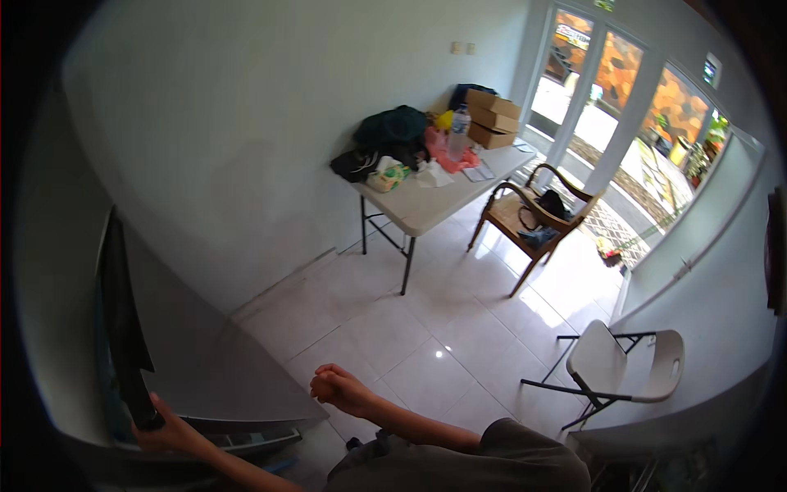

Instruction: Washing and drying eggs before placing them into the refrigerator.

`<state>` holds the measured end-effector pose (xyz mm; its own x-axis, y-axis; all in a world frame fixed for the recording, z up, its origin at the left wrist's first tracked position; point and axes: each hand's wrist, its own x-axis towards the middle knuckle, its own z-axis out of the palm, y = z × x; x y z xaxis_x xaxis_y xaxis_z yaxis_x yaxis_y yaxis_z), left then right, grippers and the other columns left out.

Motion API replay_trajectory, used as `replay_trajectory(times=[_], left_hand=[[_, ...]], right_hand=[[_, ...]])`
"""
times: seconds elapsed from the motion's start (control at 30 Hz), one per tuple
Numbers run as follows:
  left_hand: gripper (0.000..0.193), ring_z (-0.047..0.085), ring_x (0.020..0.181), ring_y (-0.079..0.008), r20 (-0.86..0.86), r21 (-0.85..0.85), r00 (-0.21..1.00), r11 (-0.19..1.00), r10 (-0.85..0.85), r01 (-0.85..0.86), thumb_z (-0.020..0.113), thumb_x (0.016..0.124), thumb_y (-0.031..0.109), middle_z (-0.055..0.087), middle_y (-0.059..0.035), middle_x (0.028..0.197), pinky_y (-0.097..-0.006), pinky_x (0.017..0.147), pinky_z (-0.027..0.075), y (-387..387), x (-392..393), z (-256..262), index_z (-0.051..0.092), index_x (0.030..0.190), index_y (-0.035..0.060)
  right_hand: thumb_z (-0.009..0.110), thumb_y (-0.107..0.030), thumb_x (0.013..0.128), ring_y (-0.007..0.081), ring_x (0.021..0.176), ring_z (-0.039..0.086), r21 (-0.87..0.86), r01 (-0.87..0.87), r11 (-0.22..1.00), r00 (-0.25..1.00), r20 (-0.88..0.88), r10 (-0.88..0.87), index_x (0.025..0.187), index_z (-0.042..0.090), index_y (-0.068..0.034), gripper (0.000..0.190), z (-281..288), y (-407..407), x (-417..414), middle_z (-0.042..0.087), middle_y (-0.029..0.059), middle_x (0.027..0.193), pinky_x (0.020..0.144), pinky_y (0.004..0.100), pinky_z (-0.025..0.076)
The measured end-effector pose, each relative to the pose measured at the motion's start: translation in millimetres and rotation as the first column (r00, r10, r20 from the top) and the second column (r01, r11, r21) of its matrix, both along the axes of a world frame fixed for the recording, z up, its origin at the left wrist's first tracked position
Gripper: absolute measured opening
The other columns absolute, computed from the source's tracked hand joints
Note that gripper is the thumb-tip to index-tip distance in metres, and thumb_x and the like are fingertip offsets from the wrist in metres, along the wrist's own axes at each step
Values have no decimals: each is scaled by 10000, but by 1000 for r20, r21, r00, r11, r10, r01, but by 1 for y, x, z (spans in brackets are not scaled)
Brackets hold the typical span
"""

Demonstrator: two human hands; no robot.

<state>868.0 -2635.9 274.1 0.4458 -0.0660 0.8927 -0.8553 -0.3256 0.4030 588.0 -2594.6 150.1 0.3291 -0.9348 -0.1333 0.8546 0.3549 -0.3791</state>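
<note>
At the lower left, my left hand is around the lower end of a long dark object shaped like a large knife. It stands nearly upright in view, with a broad upper part, a notch and a narrower grip. Its exact kind is hard to tell in the shade. Beside it is a large grey panel, with a pale rack-like part below its near edge. My right hand is held over the tiled floor in front of my body, its fingers curled in and nothing visible in them.
A folding table against the wall bears bags, a plastic bottle and cardboard boxes. Near it stands a wooden armchair with dark items on its seat. A white folding chair is at the right, near an open door.
</note>
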Motion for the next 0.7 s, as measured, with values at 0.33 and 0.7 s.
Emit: replay_trajectory(times=[0.33,0.7], left_hand=[[382,410,1017,-281,437,439,667,791,-603,427,379,825,301,422,-101,1123,-385,843,322,-39,-125,50,383,1145,93],[402,347,1077,-283,290,444,435,522,-853,728,509,741,132,402,-104,1113,-409,879,288,-169,-213,40,390,1122,85]], right_hand=[[479,-192,789,188,708,490,54,250,967,967,-61,-246,921,394,-84,191,-17,-1,-57,461,58,754,585,273,392],[471,-181,785,157,650,472,100,436,894,899,-97,-428,902,393,-76,176,-11,-46,-65,454,49,718,572,261,399]])
